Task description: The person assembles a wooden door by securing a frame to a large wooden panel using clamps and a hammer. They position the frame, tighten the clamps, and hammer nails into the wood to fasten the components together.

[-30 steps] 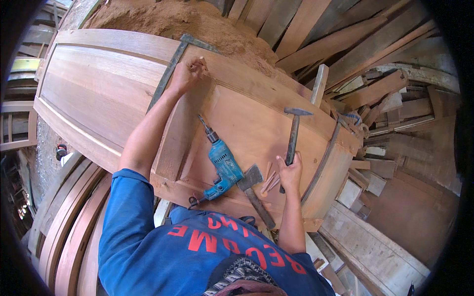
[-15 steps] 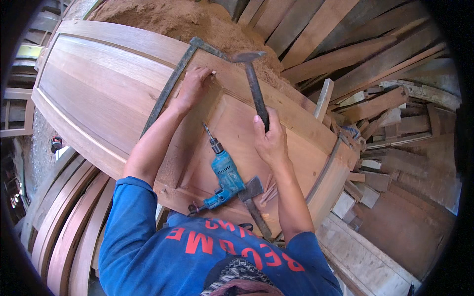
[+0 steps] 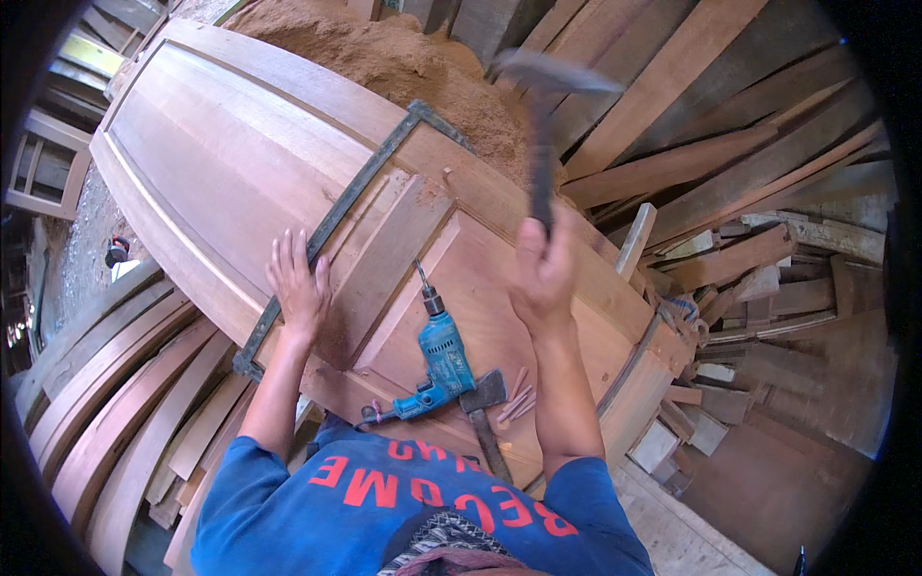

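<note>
My right hand (image 3: 545,269) grips the dark handle of a hammer (image 3: 541,178), raised above the panelled wooden door (image 3: 240,125); its head is blurred by motion. Fingers spread, my left hand (image 3: 300,288) is by the long metal bar clamp (image 3: 360,182) that crosses the door, and holds nothing. A small wooden peg (image 3: 448,175) stands up from the door frame, beyond the clamp and away from both hands. Between my arms a blue power drill (image 3: 444,355) lies on the door, beside a hatchet (image 3: 483,394) and several loose wooden pegs (image 3: 519,398).
Sawdust (image 3: 384,58) is heaped beyond the door. Stacked boards (image 3: 672,77) and offcuts fill the right side. Curved wooden pieces (image 3: 106,384) lean at the lower left. Another clamp (image 3: 629,365) crosses the door's right end.
My left hand has let go of the small peg and come back toward me along the clamp, its fingers opening. The hammer in my right hand has swung up and to the right.
</note>
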Tool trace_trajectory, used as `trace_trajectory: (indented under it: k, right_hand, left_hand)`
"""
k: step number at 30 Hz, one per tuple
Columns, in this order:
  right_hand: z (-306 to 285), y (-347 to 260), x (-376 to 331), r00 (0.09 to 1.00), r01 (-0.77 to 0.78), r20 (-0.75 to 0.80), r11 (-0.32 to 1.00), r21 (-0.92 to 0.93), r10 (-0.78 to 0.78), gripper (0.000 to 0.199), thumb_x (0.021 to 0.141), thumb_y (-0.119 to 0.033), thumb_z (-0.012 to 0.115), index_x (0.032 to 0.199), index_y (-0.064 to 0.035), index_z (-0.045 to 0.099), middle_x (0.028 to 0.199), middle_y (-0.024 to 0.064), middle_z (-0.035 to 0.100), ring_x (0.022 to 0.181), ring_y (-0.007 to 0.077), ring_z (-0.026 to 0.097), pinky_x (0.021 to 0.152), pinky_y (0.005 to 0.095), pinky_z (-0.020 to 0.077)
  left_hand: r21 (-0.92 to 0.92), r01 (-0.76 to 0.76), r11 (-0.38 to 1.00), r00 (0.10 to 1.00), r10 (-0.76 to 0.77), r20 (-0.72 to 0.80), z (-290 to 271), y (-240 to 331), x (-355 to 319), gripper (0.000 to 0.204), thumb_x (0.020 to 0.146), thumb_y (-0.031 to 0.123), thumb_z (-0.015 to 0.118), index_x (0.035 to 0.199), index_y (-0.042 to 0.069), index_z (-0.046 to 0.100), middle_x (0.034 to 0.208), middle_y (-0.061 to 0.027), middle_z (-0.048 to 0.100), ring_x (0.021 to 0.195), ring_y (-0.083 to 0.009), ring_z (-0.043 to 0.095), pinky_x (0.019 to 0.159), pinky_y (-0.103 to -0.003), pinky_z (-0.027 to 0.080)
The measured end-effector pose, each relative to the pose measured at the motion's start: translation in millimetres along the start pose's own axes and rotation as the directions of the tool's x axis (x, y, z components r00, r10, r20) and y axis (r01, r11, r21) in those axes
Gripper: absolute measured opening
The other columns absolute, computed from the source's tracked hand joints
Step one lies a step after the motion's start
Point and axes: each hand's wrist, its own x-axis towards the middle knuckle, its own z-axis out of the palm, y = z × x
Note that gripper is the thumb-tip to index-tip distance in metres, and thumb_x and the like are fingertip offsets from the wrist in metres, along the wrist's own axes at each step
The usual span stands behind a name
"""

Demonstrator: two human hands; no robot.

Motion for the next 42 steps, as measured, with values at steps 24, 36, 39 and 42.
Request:
trace_trajectory:
  k: [24,36,39,42]
  right_hand:
    - [24,32,-19,0.989,0.066,0.146,0.969,-0.237,-0.031,0.026,0.098,-0.024,0.060,0.108,-0.0015,0.054,0.071,0.0203,0.052,0.062,0.0428,0.054,0.060,0.0495,0.0458]
    - [29,47,-42,0.958,-0.102,0.227,0.945,-0.311,0.178,0.031,0.100,-0.030,0.053,0.105,0.0006,0.053,0.082,0.0261,0.063,0.073,0.0472,0.060,0.067,0.0504,0.0488]
    - [8,-18,-4,0.998,0.069,-0.008,0.995,0.068,-0.069,0.031,0.100,-0.030,0.053,0.105,0.0008,0.053,0.084,0.0291,0.065,0.076,0.0520,0.063,0.066,0.0548,0.0491]
    - [19,49,-29,0.989,0.136,0.055,0.991,-0.017,-0.135,0.029,0.101,-0.029,0.053,0.105,0.0001,0.054,0.069,0.0226,0.059,0.062,0.0449,0.060,0.061,0.0515,0.0487]
  left_hand:
    - [0.055,0.034,0.998,0.999,-0.036,0.040,15,-20,-46,0.075,0.087,0.042,0.061,0.152,0.013,0.037,0.155,-0.0158,0.033,0.144,-0.0350,0.027,0.115,-0.055,0.018]
    - [0.064,0.040,0.997,0.999,-0.042,0.034,19,-24,-41,0.079,0.085,0.045,0.061,0.153,0.014,0.036,0.155,-0.0155,0.033,0.144,-0.0358,0.027,0.115,-0.056,0.016]
    - [0.059,0.048,0.997,0.998,-0.051,0.041,21,-22,-40,0.080,0.084,0.045,0.061,0.153,0.014,0.036,0.155,-0.0155,0.033,0.143,-0.0363,0.027,0.115,-0.057,0.016]
    - [0.063,0.039,0.997,0.997,-0.043,0.061,20,-22,-39,0.080,0.084,0.045,0.061,0.153,0.014,0.036,0.155,-0.0153,0.033,0.144,-0.0364,0.027,0.115,-0.057,0.015]
